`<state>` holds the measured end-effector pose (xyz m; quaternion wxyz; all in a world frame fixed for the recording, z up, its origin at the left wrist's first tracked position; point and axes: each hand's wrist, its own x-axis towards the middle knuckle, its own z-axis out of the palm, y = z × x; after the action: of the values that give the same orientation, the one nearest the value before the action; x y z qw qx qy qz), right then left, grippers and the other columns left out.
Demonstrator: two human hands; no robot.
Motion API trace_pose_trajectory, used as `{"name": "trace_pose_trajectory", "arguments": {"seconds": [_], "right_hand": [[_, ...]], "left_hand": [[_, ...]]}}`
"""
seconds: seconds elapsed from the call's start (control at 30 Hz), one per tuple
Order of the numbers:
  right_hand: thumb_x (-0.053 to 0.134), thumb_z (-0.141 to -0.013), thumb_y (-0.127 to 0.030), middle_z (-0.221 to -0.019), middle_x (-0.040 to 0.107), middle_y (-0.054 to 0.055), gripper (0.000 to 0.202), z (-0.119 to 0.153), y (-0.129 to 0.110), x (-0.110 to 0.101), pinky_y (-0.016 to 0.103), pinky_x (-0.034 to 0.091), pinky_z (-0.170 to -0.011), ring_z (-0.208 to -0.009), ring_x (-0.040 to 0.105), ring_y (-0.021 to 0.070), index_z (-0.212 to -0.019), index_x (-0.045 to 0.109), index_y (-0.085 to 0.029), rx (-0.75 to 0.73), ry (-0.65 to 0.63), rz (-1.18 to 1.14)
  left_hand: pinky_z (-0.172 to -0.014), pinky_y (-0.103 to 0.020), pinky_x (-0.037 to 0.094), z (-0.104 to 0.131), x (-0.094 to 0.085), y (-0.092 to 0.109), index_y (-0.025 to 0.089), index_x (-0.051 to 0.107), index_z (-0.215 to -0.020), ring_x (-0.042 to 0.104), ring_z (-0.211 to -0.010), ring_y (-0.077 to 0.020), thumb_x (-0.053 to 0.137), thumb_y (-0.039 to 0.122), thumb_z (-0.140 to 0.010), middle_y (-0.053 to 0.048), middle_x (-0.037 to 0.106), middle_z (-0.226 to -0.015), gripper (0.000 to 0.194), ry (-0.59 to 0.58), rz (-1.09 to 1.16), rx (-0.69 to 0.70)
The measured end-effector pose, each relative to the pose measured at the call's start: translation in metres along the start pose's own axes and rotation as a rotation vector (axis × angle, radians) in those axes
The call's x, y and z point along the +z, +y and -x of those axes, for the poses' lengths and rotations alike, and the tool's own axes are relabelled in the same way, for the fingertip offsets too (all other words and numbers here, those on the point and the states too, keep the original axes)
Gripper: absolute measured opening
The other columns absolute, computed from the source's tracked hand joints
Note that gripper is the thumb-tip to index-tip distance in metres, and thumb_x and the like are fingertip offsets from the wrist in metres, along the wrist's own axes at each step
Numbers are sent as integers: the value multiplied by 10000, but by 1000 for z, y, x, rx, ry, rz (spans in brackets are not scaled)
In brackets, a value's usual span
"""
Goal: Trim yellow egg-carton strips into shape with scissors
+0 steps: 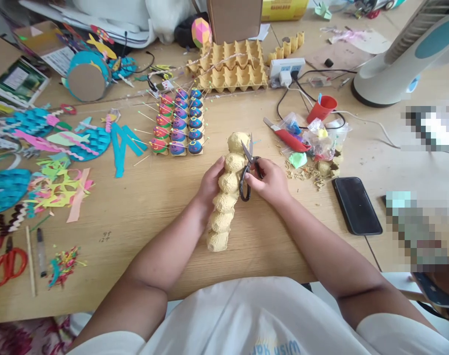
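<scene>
A strip of yellowish egg carton cups (224, 202) lies lengthwise in front of me, its domes facing up. My left hand (212, 180) is closed on the strip's left side, near the upper cups; some of its fingers are hidden beneath. In my right hand (267, 182) is a pair of black-handled scissors (245, 178), fingers through the loops. The blades point up and stand apart at the strip's right edge, near the topmost cup. Whether they touch the carton I cannot tell.
Painted egg carton strips (178, 123) with pins stand beyond my left hand. An uncut egg carton (233, 64) lies at the back. To the right are a red-handled knife (289, 135), carton scraps (313, 180), a red cup (321, 108) and a phone (357, 205). Orange scissors (8, 266) lie left.
</scene>
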<state>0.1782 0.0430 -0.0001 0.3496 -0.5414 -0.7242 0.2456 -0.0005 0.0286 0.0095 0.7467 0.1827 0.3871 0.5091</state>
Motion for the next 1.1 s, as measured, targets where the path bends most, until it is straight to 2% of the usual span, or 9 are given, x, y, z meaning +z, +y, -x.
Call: {"name": "trace_pose_trajectory", "arguments": {"seconds": [0.17, 0.3, 0.43, 0.53, 0.67, 0.77, 0.87, 0.97, 1.1], "right_hand": [[676, -856, -706, -727, 618, 0, 471, 1, -1, 2, 311, 364, -625, -680, 544, 179, -856, 616, -239, 13, 15, -18], [696, -847, -662, -739, 622, 1, 433, 2, -5, 2, 309, 358, -634, -692, 546, 176, -857, 613, -237, 39, 22, -32], [688, -850, -651, -732, 621, 2, 421, 3, -6, 1, 309, 348, -638, -699, 546, 179, -861, 619, -236, 56, 14, -42], [668, -858, -686, -736, 623, 4, 454, 2, -4, 1, 311, 345, -643, -703, 549, 181, -857, 622, -235, 56, -5, -48], [647, -870, -709, -764, 633, 14, 481, 1, -1, 0, 317, 350, -659, -724, 560, 188, -891, 638, -228, 37, -37, -33], [637, -878, -707, -795, 646, 26, 487, -1, 0, -1, 323, 357, -676, -751, 571, 197, -932, 647, -222, 10, -50, 1], [623, -889, -697, -829, 661, 37, 489, -1, 1, -3, 331, 371, -694, -786, 590, 215, -990, 646, -219, -26, -68, 19], [650, -868, -646, -883, 685, 51, 466, -1, 2, -4, 341, 394, -717, -818, 606, 232, -1047, 640, -216, -60, -87, 21], [674, -829, -565, -905, 696, 61, 440, -1, 3, -3, 358, 425, -747, -835, 614, 250, -1086, 640, -210, -88, -92, 20]], "left_hand": [[-762, -347, 671, 4, 5, 2, 266, 796, -958, 841, -946, -286, 600, 494, -1022, -50, 847, -904, 307, 38, -50, 42], [-694, -271, 652, 5, 7, 2, 227, 796, -946, 829, -863, -224, 539, 386, -1063, -34, 834, -852, 324, -17, -56, 99], [-684, -218, 631, 3, 8, 2, 207, 779, -917, 807, -779, -167, 530, 333, -1075, -14, 816, -803, 320, 9, -11, 104], [-751, -255, 651, 3, 8, 3, 215, 780, -930, 829, -886, -206, 531, 347, -1067, -30, 823, -826, 312, 37, -21, 87], [-821, -367, 681, 4, 6, 3, 251, 792, -955, 827, -1073, -302, 531, 405, -1052, -54, 843, -888, 318, 9, -25, 85], [-841, -387, 683, 4, 4, 3, 259, 792, -931, 820, -1103, -316, 520, 413, -1053, -54, 848, -913, 335, -9, -47, 101], [-868, -407, 682, 3, 4, 2, 252, 789, -923, 807, -1147, -336, 537, 432, -1044, -67, 851, -952, 333, 28, -78, 118], [-873, -439, 683, 2, 4, 1, 259, 792, -973, 799, -1163, -358, 567, 490, -1030, -79, 849, -983, 327, 82, -74, 116], [-843, -422, 682, 2, 5, 2, 248, 785, -986, 811, -1118, -343, 560, 513, -1036, -87, 842, -973, 351, 91, -63, 94]]}}
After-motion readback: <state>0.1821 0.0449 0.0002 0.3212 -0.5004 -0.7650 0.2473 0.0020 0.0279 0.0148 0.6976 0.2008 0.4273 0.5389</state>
